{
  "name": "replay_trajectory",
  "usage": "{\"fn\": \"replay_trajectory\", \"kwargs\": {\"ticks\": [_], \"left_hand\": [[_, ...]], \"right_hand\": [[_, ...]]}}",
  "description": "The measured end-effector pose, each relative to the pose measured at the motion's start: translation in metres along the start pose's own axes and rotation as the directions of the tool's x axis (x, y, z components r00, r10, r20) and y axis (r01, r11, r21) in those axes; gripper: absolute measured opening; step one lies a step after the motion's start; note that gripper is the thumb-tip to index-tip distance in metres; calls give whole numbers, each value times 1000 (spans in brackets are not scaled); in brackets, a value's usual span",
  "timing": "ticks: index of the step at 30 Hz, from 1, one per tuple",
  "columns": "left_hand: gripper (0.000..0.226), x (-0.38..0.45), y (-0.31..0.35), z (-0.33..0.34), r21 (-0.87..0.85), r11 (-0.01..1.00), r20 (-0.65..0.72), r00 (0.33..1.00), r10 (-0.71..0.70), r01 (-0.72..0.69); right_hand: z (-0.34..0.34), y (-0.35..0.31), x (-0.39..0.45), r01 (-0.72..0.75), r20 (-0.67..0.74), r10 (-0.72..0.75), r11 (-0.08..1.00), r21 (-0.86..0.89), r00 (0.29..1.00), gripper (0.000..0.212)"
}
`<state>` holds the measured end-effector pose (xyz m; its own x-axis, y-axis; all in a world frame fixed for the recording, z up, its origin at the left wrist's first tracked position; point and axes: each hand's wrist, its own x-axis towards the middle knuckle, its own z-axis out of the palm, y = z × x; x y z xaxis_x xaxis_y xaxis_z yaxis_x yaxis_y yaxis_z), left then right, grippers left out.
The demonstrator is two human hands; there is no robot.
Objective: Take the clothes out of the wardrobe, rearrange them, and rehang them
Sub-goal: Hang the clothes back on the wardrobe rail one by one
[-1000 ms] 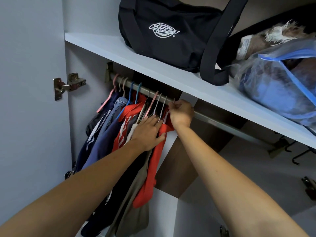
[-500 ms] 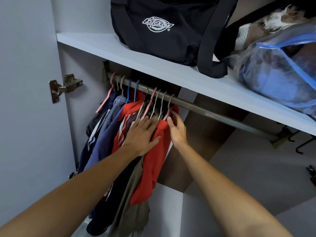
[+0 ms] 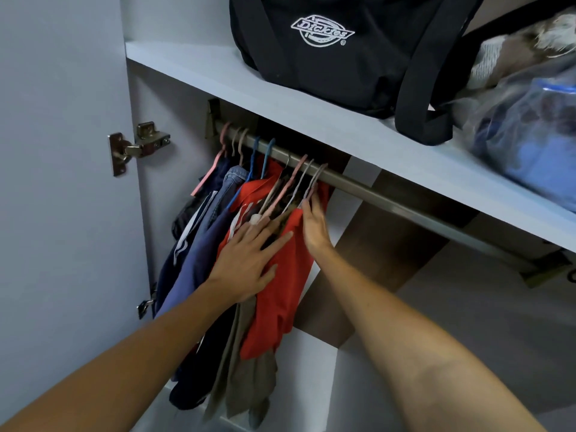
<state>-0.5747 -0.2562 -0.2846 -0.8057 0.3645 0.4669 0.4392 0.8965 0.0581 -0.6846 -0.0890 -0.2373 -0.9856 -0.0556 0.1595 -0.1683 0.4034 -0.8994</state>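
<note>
Several garments hang bunched at the left end of a metal wardrobe rail (image 3: pixel 389 207) on pink, blue and grey hangers (image 3: pixel 293 179). The rightmost one is a red garment (image 3: pixel 280 294); beside it hang olive, dark navy and blue clothes (image 3: pixel 193 263). My left hand (image 3: pixel 249 260) lies flat on the front of the red garment, fingers spread. My right hand (image 3: pixel 314 226) presses flat against the right side of the bunch, just under the last hanger, fingers straight. Neither hand grips anything.
A white shelf (image 3: pixel 311 120) runs above the rail and carries a black bag (image 3: pixel 343 51) with a hanging strap and a clear plastic bag of fabric (image 3: pixel 523 135). The open door with its hinge (image 3: pixel 137 145) stands on the left. The rail is bare to the right of the clothes.
My right hand left the hanger hook at the rail and dropped down to the side of the red garment. The left hand stayed on the clothes, sliding slightly lower.
</note>
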Motion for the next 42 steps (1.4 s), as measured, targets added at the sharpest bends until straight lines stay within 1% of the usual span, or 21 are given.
{"fn": "replay_trajectory", "kwargs": {"ticks": [3,6,10,12,16,21,25,28,30,32,35,38,42], "left_hand": [[74,-4,-13,-1,28,999,-13,999,-33,33],[73,-9,-25,0,42,996,-41,996,-73,75],[71,-13,-43,-1,38,994,-86,992,-95,99],[72,-15,-55,-2,39,993,-87,990,-107,110],[77,-21,-78,-7,59,989,-80,988,-133,138],[79,-20,-78,-10,56,988,-39,989,-141,143],[78,-17,-65,-15,31,992,-49,991,-122,124],[73,-12,-62,-23,16,996,-20,996,-84,84],[70,-8,-60,-32,0,996,1,996,-84,84],[69,-5,-56,-42,-11,996,3,996,-86,86],[68,-3,-48,-59,-24,996,-13,997,-82,82],[67,-3,-46,-72,-27,998,6,998,-57,57],[67,-6,-45,-86,-29,999,44,998,35,-34]], "right_hand": [[19,-10,5,62,28,-62,998,17,998,66],[39,-19,12,98,49,-99,995,32,994,61],[63,-29,24,114,80,-115,993,21,990,58],[77,-33,31,136,99,-136,991,7,986,57],[102,-35,44,136,126,-132,990,-23,983,58],[95,-33,46,121,170,-109,991,-64,979,62],[73,-39,33,118,193,-95,987,-112,977,63],[51,-42,11,97,189,-59,976,-194,980,63],[36,-42,-8,93,200,-31,948,-306,979,64],[24,-43,-28,98,212,-4,895,-434,977,65],[5,-46,-57,135,186,-36,826,-548,982,66],[-13,-49,-83,170,169,-80,753,-635,982,66],[-30,-56,-126,142,117,-84,690,-710,990,67]]}}
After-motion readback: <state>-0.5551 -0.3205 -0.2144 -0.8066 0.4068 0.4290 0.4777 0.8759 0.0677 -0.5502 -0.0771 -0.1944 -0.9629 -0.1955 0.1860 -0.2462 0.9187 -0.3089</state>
